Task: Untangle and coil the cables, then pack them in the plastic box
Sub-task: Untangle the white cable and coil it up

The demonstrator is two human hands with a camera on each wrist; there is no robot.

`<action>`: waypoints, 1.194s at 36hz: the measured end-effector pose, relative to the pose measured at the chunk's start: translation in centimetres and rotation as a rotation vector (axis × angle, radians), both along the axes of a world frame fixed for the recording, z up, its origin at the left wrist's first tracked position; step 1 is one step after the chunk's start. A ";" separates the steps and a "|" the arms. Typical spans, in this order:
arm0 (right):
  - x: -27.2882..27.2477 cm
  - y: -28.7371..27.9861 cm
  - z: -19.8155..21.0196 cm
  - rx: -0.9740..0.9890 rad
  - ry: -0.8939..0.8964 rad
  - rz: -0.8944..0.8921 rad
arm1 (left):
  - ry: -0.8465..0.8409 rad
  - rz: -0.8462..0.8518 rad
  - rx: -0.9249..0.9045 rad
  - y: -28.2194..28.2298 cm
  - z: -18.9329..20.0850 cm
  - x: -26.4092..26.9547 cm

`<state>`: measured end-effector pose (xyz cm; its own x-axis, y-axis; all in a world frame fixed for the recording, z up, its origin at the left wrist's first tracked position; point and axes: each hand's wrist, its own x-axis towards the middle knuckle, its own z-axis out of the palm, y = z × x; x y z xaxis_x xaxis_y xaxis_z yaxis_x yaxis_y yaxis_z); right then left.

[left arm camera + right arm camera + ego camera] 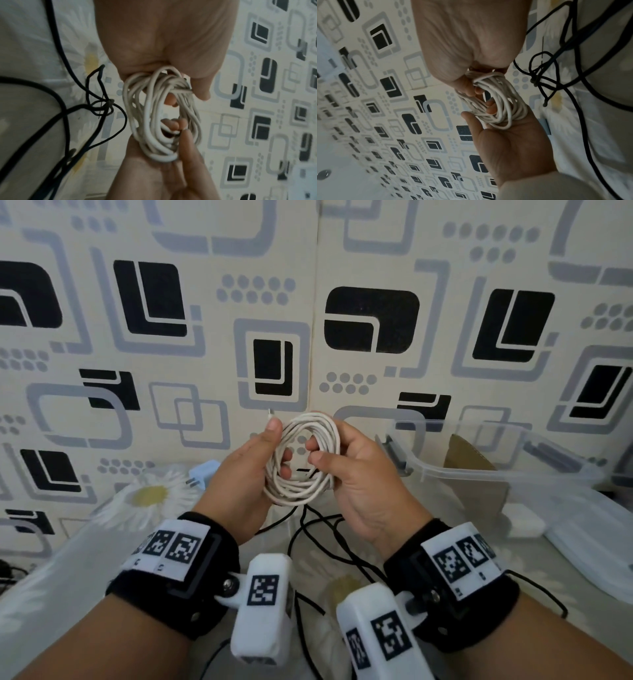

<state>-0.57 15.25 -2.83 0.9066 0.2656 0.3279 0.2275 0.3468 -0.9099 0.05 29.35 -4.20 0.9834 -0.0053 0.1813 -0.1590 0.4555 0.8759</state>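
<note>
Both hands hold a white cable coil (303, 458) up at chest height: the left hand (245, 470) pinches its rim, and the right hand (356, 470) curls round the opposite side, probably to keep the loops together. The black cables (322, 539) (apparently tangled) lie beneath, with the plastic box (496, 470) open at right.

— Any readable text, labels, brands or numbers?
— None. Only black-and-white square code markers on the wristbands (460, 561) and the white camera housings (262, 607); tiny marks beneath them are too small to read.
</note>
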 end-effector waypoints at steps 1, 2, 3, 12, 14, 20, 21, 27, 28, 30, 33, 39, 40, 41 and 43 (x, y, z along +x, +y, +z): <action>0.0 0.0 0.0 0.038 0.011 0.024 | 0.017 -0.044 -0.015 0.1 0.1 0.0; 0.0 0.0 0.0 0.078 0.022 0.054 | 0.031 -0.090 -0.026 0.3 0.0 0.0; -0.1 0.0 0.1 0.121 0.032 0.084 | 0.044 -0.132 -0.039 0.5 0.0 0.0; 0.2 -0.3 0.5 0.250 0.053 0.157 | 0.086 -0.191 -0.046 -0.4 0.4 -0.9; 0.1 -0.3 0.5 0.239 0.049 0.150 | 0.068 -0.170 -0.046 -0.7 0.4 -1.1; 0.0 -0.4 0.8 0.303 0.080 0.143 | 0.037 -0.140 -0.046 -1.1 0.3 -1.3; 0.0 -0.5 0.8 0.314 0.086 0.137 | 0.026 -0.145 -0.020 -1.2 0.2 -1.2; 0.0 -0.5 1.0 0.400 0.092 0.145 | -0.009 -0.172 0.040 -1.6 -0.3 -1.3; 0.0 -0.4 1.0 0.393 0.087 0.146 | -0.011 -0.170 0.033 -1.6 -0.4 -1.2; 0.0 -0.3 0.8 0.351 0.071 0.136 | -0.003 -0.165 0.006 -1.5 -0.4 -1.1; -0.1 -0.2 0.5 0.247 0.037 0.080 | -0.011 -0.151 -0.016 -1.2 -0.3 -1.0; -0.1 -0.3 0.4 0.046 0.029 0.015 | -0.007 -0.038 -0.007 -0.7 -0.1 -0.8; -0.1 -0.4 0.4 0.015 0.031 0.010 | -0.012 -0.019 0.011 -0.7 -0.2 -0.7; -0.1 -0.4 0.4 -0.010 0.033 0.006 | -0.012 -0.003 0.023 -0.7 -0.3 -0.6; -0.2 -0.5 0.5 -0.058 0.040 -0.016 | -0.007 0.028 0.028 -0.7 -0.6 -0.6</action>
